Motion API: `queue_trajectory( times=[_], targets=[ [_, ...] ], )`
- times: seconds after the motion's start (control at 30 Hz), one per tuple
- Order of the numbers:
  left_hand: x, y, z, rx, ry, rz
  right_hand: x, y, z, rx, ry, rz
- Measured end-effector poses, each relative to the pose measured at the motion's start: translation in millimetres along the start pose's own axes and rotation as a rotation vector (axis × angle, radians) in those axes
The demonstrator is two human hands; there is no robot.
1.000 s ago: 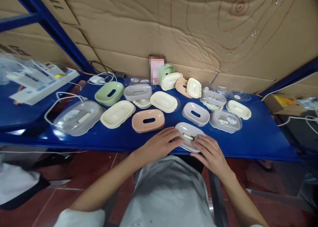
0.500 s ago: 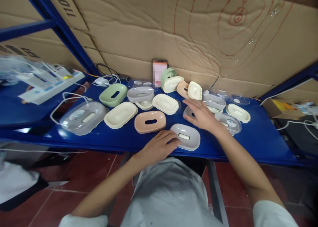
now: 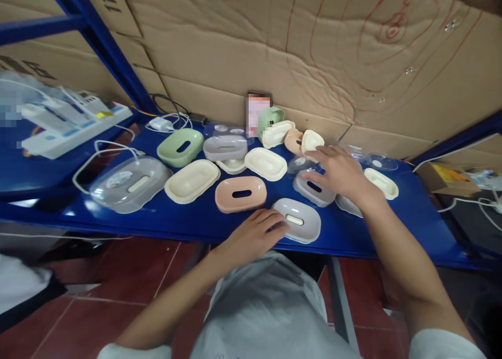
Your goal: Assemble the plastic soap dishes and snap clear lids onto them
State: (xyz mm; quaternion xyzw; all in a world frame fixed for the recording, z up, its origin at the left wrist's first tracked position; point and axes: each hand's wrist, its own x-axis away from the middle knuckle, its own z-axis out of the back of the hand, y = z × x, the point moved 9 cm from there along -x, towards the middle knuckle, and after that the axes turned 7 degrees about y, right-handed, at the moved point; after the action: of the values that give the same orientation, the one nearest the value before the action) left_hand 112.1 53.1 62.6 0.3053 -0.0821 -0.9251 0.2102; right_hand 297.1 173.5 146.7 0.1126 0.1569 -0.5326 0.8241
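Note:
Near the table's front edge, my left hand (image 3: 257,235) is curled loosely around the left end of a grey oval dish (image 3: 308,231). That dish lies flat with a small cream bar in its middle slot. My right hand (image 3: 341,171) is farther back, fingers apart and holding nothing, above a second grey oval dish (image 3: 309,190) with an open slot. Its fingertips reach toward a small cream tray (image 3: 312,141) that leans on a peach slotted dish (image 3: 293,142). The right hand partly hides clear lids beneath it. A peach oval dish (image 3: 223,201) lies left of centre.
Cream trays (image 3: 192,182), a green dish (image 3: 168,150) and a clear-covered grey case (image 3: 117,191) lie to the left. A pixelated screen (image 3: 253,101) stands against the cardboard wall (image 3: 219,45). A power strip (image 3: 43,148) sits far left, a small carton (image 3: 447,183) far right.
My right hand has moved back and to the right, uncovering the slotted grey dish. My left hand stays at the front grey dish. The view has shifted slightly.

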Motion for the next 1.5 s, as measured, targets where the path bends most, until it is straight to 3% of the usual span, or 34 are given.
queue_trajectory(
  times=[0.13, 0.27, 0.37, 0.5, 0.83, 1.27, 1.5],
  targets=[
    [5.1, -2.6, 7.7, 0.008, 0.122, 0.031, 77.0, -13.3, 29.7, -0.1, 0.234, -0.158],
    [11.2, -17.0, 8.9, 0.164, 0.212, 0.201, 148.3, -40.1, 6.0, -0.33, 0.354, -0.283],
    [14.4, -23.9, 5.4, 0.283, 0.248, 0.284, 172.0, -61.1, -15.7, -0.39, 0.368, -0.273],
    [15.5, -22.6, 2.4, 0.27, 0.256, 0.264, 178.9, -76.9, -26.7, -0.38, 0.374, -0.177],
    [15.8, -16.9, 5.6, 0.22, 0.295, 0.201, 186.8, -78.9, -28.9, -0.411, 0.33, -0.101],
    [12.7, -8.9, -1.2, 0.132, 0.202, 0.187, 195.0, -73.7, -30.6, -0.34, 0.32, -0.105],
    [10.4, -6.8, -1.0, 0.08, 0.233, 0.146, 190.2, -78.3, -30.6, -0.352, 0.304, -0.105]
  ],
)
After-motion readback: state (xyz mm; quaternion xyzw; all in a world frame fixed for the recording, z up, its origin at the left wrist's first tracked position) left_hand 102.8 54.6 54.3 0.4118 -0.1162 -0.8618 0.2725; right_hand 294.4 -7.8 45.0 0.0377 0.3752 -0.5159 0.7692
